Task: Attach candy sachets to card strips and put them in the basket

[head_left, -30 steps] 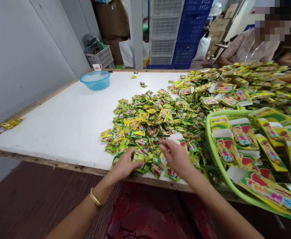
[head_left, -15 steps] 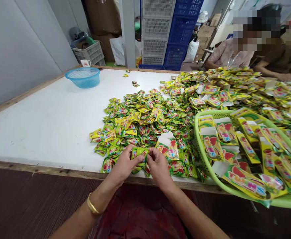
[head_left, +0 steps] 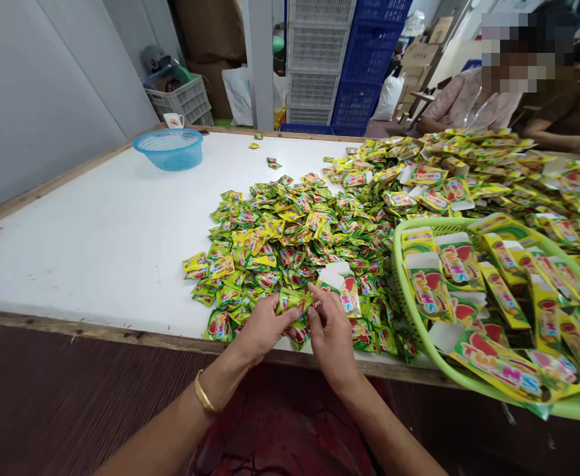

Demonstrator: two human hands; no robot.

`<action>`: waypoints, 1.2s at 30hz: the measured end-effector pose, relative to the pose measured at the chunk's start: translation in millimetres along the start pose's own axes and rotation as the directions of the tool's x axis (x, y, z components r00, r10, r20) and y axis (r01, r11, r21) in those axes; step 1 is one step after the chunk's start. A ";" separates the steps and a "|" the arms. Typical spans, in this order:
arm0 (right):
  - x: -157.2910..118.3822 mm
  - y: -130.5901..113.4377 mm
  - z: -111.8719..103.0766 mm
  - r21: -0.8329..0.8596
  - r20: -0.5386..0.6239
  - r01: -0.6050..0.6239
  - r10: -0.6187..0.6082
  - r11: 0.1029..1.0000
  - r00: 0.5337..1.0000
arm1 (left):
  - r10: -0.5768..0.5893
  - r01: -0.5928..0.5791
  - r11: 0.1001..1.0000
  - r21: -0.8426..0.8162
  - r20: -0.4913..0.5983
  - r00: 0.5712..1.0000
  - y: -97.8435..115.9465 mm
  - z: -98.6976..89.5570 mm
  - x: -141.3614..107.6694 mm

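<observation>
Left hand (head_left: 263,329) closed in a pinch; right hand (head_left: 333,336) curled just beside it; forearms (head_left: 171,418) converging.

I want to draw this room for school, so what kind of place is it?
Probably a small packing workshop: a heap of little wrapped packets lies on a white table, a green basket holds printed cartons, and plastic crates are stacked behind.

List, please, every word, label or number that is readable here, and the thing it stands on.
"T...S": big coloured letters on the boxes in the green basket; middle letters unclear.
Held packet: lettering too small, partly covered.
Packet pile: too small to read.
Cartons behind: marks too blurred.
</observation>
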State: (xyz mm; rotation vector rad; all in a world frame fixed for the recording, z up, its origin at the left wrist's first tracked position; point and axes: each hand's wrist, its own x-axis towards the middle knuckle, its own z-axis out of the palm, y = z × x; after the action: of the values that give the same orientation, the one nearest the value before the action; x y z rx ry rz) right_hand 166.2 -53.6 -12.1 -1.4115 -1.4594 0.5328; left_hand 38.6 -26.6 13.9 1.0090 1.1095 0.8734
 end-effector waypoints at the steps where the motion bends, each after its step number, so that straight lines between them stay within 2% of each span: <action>1: 1.1 0.5 -1.1 0.005 0.007 -0.006 0.006 1.000 1.000 | -0.022 0.024 0.997 -0.073 0.019 1.000 -0.5 1.1 -0.2; 3: 2.5 1.5 -1.9 0.031 0.037 -0.034 0.033 0.999 0.999 | -0.068 0.078 0.983 -0.164 0.063 0.996 -1.4 1.3 -0.6; 6: 1.4 1.8 1.4 0.039 0.034 -0.034 0.033 0.999 0.999 | -0.098 0.113 0.982 -0.151 0.105 0.990 -1.9 1.2 -2.1; 9: -3.3 0.4 6.4 -0.006 -0.016 0.030 -0.030 1.000 0.999 | -0.061 0.064 0.994 -0.084 0.032 0.998 -3.1 3.9 -3.9; 12: -7.1 1.0 3.2 -0.049 0.004 0.067 -0.067 0.997 0.998 | -0.045 0.041 0.996 -0.084 -0.039 0.998 -7.3 3.5 -3.0; 15: -3.9 6.9 -11.1 -0.265 -0.037 0.042 -0.053 0.963 0.998 | -0.065 0.050 0.984 -0.170 -0.084 0.994 -13.4 -5.0 1.6; 18: 7.0 14.9 -22.1 -0.598 -0.080 -0.019 -0.036 0.801 0.996 | -0.057 0.024 0.978 -0.208 -0.155 0.986 -17.5 -13.9 7.4; 21: 19.4 19.8 -17.3 -0.764 0.010 0.011 -0.004 0.646 1.000 | -0.047 0.003 0.977 -0.214 -0.201 0.978 -18.7 -15.6 11.5; 25: 28.7 19.6 -3.5 -0.829 0.037 0.014 0.030 0.560 0.999 | -0.034 -0.005 0.985 -0.175 -0.221 0.975 -16.7 -19.7 14.1; 27: 28.3 18.0 -2.7 -0.840 0.078 0.061 0.010 0.540 0.997 | 0.016 -0.058 0.985 -0.164 -0.245 0.969 -13.4 -28.1 14.8; 31: 18.3 17.7 -7.3 -0.784 0.265 0.279 -0.107 0.554 0.958 | 0.093 -0.145 0.981 -0.132 -0.334 0.938 -4.2 -44.7 15.4; 34: 9.6 21.3 -3.9 -0.717 0.386 0.415 -0.177 0.559 0.905 | 0.142 -0.175 0.981 -0.079 -0.317 0.938 -0.9 -43.7 16.7; 36: 7.8 23.7 0.5 -0.688 0.425 0.455 -0.194 0.566 0.884 | 0.173 -0.198 0.978 -0.061 -0.284 0.943 -1.9 -38.8 18.6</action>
State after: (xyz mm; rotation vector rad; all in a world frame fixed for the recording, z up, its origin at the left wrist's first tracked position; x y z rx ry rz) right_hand 178.7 -41.0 -29.6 -1.6670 -2.3311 -0.2009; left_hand 5.2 -2.3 1.6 0.9471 1.2110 1.2361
